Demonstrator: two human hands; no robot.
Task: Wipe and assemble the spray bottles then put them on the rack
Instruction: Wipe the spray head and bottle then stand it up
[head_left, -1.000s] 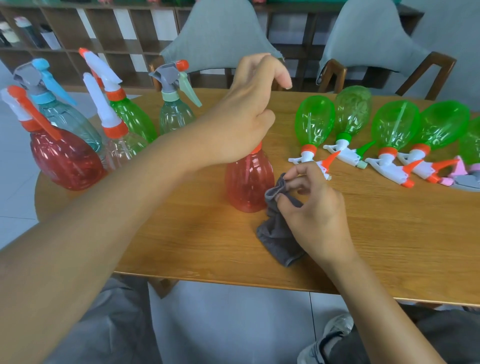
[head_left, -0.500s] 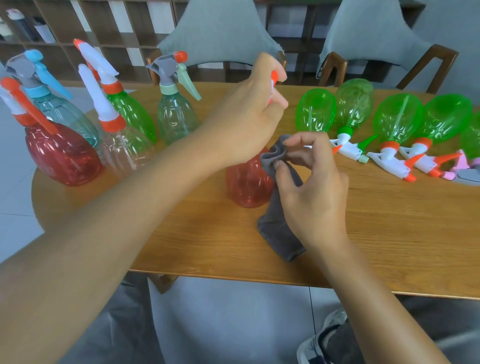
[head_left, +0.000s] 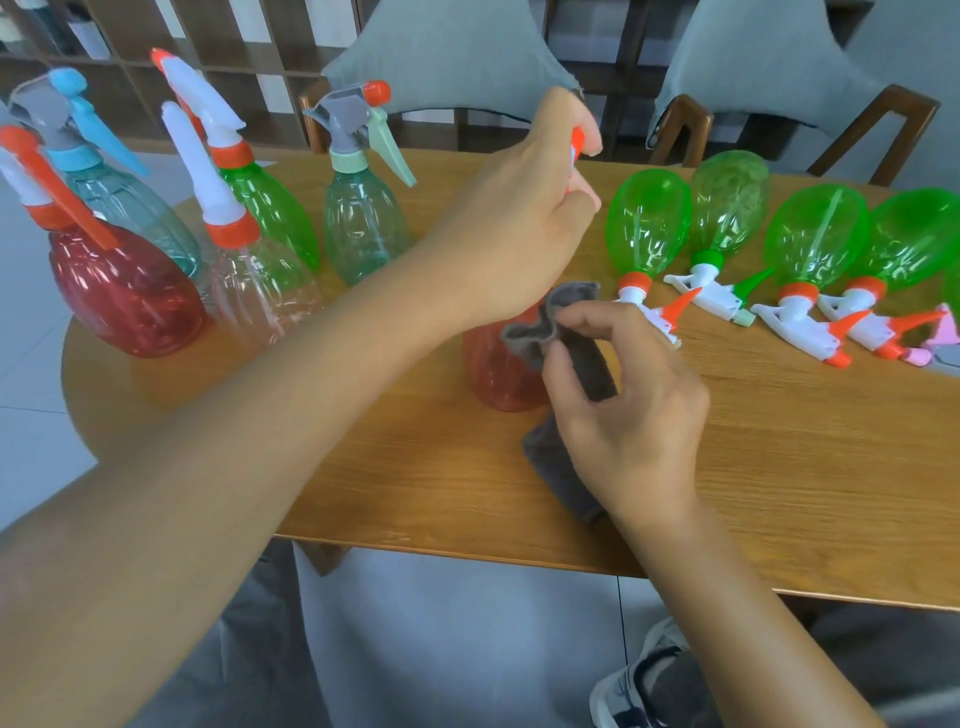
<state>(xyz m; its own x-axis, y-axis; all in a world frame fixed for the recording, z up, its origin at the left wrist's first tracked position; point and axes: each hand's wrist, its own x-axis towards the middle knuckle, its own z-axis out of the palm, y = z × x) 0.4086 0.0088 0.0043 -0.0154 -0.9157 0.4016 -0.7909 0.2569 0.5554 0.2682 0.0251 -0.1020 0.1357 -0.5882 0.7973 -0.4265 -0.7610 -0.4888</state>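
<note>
The left hand (head_left: 524, 218) is curled round the spray head (head_left: 575, 156) of a red spray bottle (head_left: 498, 374), fingers wrapped over the top so that only a strip of its orange and white trigger shows between them. The bottle stands upright on the wooden table (head_left: 779, 467), its long axis vertical and the head uppermost; the hand hides which way the nozzle points. The right hand (head_left: 628, 415) pinches a grey cloth (head_left: 566, 332) between thumb and fingers, the bunched upper edge against the bottle's right shoulder, the rest hanging down to the table just beside the base.

To the right, four green spray bottles (head_left: 649, 223) lie on their sides in a row, bases toward the far edge and heads toward the person, triggers pointing right. To the left stand five assembled bottles: a red bottle (head_left: 124, 291), a teal one (head_left: 130, 208), a clear one (head_left: 260, 291), a green one (head_left: 270, 208) and a pale teal one (head_left: 363, 223). Two grey chairs (head_left: 441, 57) stand behind the table, before a dark shelf unit (head_left: 130, 31).
</note>
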